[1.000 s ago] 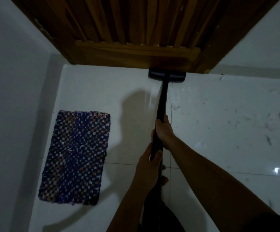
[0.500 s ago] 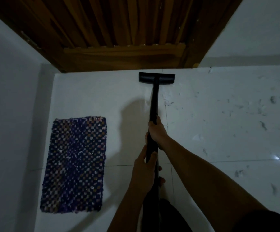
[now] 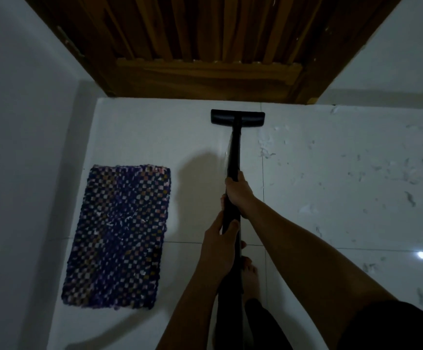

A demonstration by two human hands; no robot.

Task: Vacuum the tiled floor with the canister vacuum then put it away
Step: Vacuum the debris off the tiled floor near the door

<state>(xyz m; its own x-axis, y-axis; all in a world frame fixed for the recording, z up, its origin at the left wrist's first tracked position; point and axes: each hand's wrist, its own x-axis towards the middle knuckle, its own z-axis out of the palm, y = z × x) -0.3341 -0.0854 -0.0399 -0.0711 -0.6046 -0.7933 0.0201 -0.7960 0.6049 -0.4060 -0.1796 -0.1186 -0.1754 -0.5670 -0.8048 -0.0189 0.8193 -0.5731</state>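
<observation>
The right hand [image 3: 238,195], farther, and left hand [image 3: 218,246], nearer, both grasp the vacuum wand [image 3: 233,152], which runs straight away to its floor head [image 3: 237,117]; debris [image 3: 266,150] lies rightward.

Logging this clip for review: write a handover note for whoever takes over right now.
Left hand grips the wand low; right hand grips it further up.
Nozzle rests on the floor just short of the door; mat lies to its left.
Done: floor left of the nozzle looks clean.
Left: debris on the floor to the right, then stowing the canister, out of view.
</observation>
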